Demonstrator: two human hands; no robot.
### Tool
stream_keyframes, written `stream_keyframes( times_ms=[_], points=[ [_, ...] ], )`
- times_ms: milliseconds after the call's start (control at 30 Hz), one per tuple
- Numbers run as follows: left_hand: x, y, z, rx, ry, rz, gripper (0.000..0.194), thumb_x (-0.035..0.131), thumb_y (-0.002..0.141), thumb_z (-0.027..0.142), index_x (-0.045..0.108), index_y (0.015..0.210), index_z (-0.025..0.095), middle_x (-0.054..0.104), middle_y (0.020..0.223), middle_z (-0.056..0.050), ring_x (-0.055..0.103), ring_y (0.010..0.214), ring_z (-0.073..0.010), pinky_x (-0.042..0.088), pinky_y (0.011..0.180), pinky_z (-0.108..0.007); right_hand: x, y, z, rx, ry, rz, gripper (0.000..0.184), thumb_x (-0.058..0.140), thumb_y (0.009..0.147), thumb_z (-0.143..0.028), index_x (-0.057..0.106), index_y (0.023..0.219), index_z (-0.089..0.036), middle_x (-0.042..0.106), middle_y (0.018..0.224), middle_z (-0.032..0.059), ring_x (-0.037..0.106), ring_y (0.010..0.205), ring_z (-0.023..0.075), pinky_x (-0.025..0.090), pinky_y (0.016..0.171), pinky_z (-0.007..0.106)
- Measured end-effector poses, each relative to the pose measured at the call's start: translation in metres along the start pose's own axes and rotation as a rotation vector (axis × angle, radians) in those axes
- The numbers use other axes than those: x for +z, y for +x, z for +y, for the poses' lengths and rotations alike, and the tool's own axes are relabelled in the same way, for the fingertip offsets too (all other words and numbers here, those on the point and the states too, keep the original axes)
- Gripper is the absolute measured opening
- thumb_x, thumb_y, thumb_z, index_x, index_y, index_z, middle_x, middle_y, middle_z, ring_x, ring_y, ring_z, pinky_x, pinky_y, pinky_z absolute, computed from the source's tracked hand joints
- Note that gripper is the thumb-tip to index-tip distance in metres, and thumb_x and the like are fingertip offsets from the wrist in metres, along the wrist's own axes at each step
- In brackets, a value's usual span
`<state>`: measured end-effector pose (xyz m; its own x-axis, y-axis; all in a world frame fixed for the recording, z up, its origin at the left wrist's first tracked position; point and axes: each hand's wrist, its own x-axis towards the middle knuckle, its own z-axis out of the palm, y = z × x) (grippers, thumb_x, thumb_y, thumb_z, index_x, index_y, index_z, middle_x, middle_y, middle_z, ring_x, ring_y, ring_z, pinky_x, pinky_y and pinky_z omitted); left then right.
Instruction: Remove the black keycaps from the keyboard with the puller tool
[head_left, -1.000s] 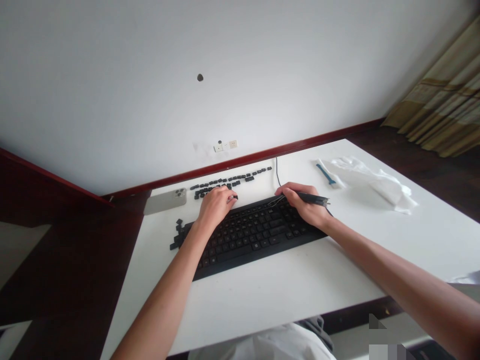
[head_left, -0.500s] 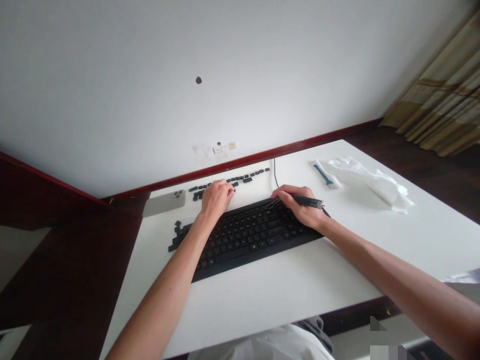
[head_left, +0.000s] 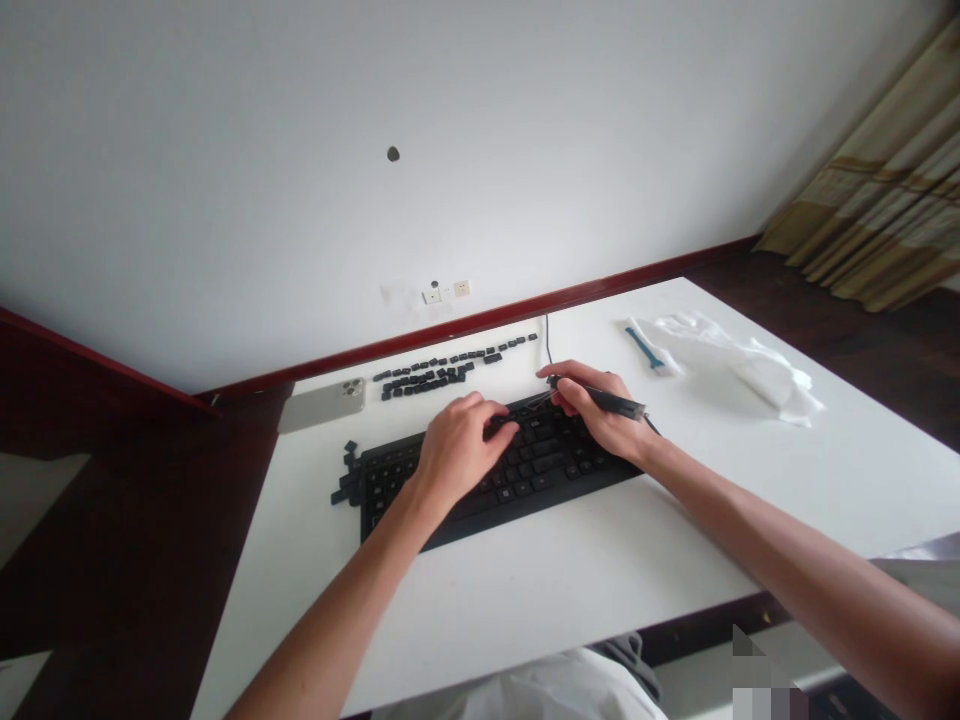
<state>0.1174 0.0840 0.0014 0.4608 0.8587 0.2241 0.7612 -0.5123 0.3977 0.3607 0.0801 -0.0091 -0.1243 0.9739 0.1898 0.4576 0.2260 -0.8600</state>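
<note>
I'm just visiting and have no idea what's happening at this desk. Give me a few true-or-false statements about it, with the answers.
1. The right hand grips a slim black tool. True.
2. The left hand is holding the phone. False: the left hand is over the keyboard, touching its keys, and the phone lies on the desk beyond it.
3. Loose keycaps lie in rows behind the keyboard. True.
4. The blue-handled brush lies on the keyboard. False: it lies off to the right, at the edge of a crumpled white tissue or cloth.
</note>
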Motion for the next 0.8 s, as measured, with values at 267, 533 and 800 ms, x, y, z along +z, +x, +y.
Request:
stream_keyframes(
  times_ms=[267,533,800],
  points=[
    [0.021,-0.038,0.027,-0.014,0.058,-0.026,0.063,0.081,0.079,0.059,0.059,0.124,0.02,0.068,0.11,-0.008,0.064,0.104,-0.0284,0.055,0.093,-0.043,0.01,-0.005,-0.008,0.019,-0.016,-0.121,0.034,0.048,0.103,-0.048,0.07,0.109,-0.022,0.069,0.077,0.0008,0.065,0.067,0.0158,0.051,0.068,0.029],
    [0.032,-0.041,0.03,-0.051,0.147,-0.018,0.066,0.087,0.071,0.06,0.061,0.114,0.018,0.064,0.102,-0.007,0.062,0.096,-0.0279,0.053,0.088,-0.044,0.013,-0.006,-0.013,0.007,-0.12,-0.149,0.029,0.054,0.101,-0.047,0.072,0.105,-0.024,0.073,0.082,0.0003,0.066,0.069,0.0164,0.05,0.069,0.029],
    [0.034,-0.042,0.03,-0.063,0.126,-0.001,0.066,0.087,0.071,0.061,0.059,0.115,0.019,0.065,0.105,-0.007,0.062,0.099,-0.0286,0.052,0.086,-0.044,0.01,-0.004,-0.019,-0.04,-0.23,-0.152,0.026,0.055,0.101,-0.044,0.074,0.104,-0.026,0.077,0.097,0.002,0.07,0.084,0.0214,0.052,0.079,0.033]
  ],
)
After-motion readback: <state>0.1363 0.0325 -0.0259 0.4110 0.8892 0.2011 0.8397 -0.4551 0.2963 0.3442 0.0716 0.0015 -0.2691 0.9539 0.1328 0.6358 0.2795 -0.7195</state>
